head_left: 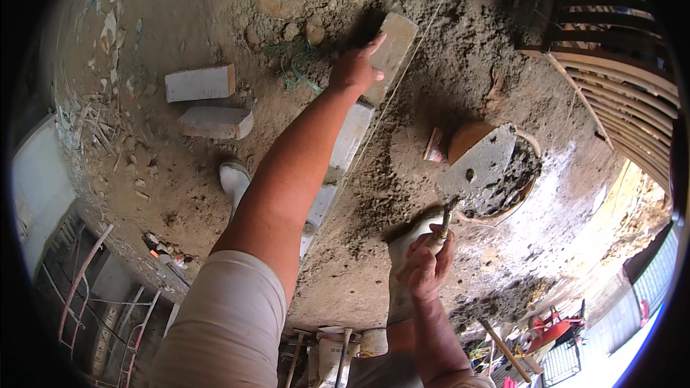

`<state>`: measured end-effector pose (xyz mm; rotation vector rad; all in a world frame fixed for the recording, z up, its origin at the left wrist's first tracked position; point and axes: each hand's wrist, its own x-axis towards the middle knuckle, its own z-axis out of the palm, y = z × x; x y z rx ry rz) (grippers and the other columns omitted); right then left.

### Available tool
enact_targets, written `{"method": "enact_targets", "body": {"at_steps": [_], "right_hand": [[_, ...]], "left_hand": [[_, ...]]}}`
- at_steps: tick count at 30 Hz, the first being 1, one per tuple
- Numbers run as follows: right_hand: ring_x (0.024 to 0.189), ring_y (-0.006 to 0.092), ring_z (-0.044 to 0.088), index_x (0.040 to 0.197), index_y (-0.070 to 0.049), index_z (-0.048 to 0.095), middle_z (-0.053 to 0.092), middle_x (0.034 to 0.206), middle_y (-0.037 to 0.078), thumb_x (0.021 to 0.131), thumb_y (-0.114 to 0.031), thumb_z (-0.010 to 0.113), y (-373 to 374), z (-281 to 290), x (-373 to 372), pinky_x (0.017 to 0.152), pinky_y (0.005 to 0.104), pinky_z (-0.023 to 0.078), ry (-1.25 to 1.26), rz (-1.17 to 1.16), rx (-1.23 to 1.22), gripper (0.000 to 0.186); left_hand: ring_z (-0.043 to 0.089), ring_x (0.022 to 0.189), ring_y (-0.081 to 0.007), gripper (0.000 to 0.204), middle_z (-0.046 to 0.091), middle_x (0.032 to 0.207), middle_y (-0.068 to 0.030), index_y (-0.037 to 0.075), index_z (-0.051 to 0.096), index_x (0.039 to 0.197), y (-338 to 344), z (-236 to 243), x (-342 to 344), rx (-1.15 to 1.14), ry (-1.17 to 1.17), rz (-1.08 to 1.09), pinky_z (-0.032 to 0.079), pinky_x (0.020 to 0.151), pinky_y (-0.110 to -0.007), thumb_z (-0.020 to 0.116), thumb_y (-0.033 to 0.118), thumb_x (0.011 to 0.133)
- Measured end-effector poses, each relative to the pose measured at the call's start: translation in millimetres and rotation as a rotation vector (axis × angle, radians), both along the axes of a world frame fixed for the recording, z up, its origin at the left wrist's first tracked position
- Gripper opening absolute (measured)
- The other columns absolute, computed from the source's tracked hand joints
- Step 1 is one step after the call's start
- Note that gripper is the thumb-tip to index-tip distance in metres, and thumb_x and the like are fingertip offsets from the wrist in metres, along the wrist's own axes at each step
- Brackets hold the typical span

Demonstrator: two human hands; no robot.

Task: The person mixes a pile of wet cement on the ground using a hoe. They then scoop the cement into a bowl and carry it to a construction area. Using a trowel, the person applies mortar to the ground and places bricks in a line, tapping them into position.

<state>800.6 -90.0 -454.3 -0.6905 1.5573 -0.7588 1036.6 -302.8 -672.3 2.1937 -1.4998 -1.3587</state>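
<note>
My left hand (359, 68) grips a grey rectangular block (394, 43) at the far end of a row of blocks, fingers on its top. More blocks (348, 136) lie behind it in line, beside a taut string (424, 36). My right hand (430, 262) is closed on the handle of a trowel (474, 165), whose mortar-smeared blade is over a round bucket of wet mortar (516, 187). A small piece of brick (433, 144) lies left of the bucket.
Two loose blocks (200, 83) lie at the left, near green twine (298, 68). Slatted wooden frames (611, 79) stand at the upper right. Metal tube frames (79, 287) are at the lower left. My white boots (233, 183) stand on the dirt. A red wheelbarrow (553, 330) is at the lower right.
</note>
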Motion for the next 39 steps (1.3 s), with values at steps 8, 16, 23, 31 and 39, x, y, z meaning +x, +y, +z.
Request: {"method": "enact_targets", "body": {"at_steps": [8,16,23,31,39], "right_hand": [[0.11,0.0223,0.055,0.128,0.0,0.045,0.059,0.12,0.017,0.097,-0.025,0.059,-96.7,-30.6,4.1,0.102,0.0391,0.041,0.086,0.074,-0.282,0.043],[0.112,0.0175,0.059,0.123,-0.003,0.052,0.062,0.12,0.011,0.092,0.001,0.064,-197.2,-108.6,22.2,0.099,0.0334,0.045,0.039,0.075,-0.529,0.034],[0.098,0.0125,0.063,0.118,-0.003,0.055,0.065,0.105,0.006,0.091,0.006,0.063,-260.9,-117.5,74.1,0.089,0.0272,0.05,0.105,0.245,-0.593,0.03],[0.084,0.0126,0.066,0.104,-0.006,0.059,0.07,0.091,0.005,0.087,-0.004,0.071,-270.6,-181.0,96.4,0.08,0.0283,0.052,0.577,0.283,-0.551,0.02],[0.077,0.0136,0.066,0.099,-0.003,0.06,0.07,0.084,0.005,0.088,-0.007,0.071,-268.6,-176.3,114.4,0.073,0.0275,0.051,0.361,0.182,-0.589,0.017]], "left_hand": [[0.061,0.115,-0.0358,0.09,0.062,0.128,-0.0186,0.037,0.034,0.15,5.8,-8.8,4.9,-0.061,0.0,-0.025,0.048,0.097,-0.044,0.081,0.016,0.077],[0.062,0.111,-0.0366,0.098,0.063,0.124,-0.0196,0.038,0.021,0.154,-1.4,-11.3,2.7,0.02,0.006,-0.091,0.049,0.096,-0.045,0.08,0.016,0.078],[0.064,0.109,-0.0356,0.095,0.064,0.122,-0.0198,0.036,0.031,0.152,5.4,-21.5,11.0,-0.116,0.139,-0.001,0.049,0.095,-0.043,0.081,0.013,0.074],[0.063,0.112,-0.0335,0.093,0.063,0.126,-0.0176,0.033,0.037,0.15,-3.6,-8.0,-1.3,-0.057,0.121,0.015,0.049,0.097,-0.041,0.082,0.01,0.071],[0.061,0.117,-0.033,0.092,0.062,0.129,-0.0163,0.03,0.038,0.15,-2.8,-2.5,9.7,-0.01,0.185,0.074,0.047,0.101,-0.04,0.082,0.009,0.071]]}}
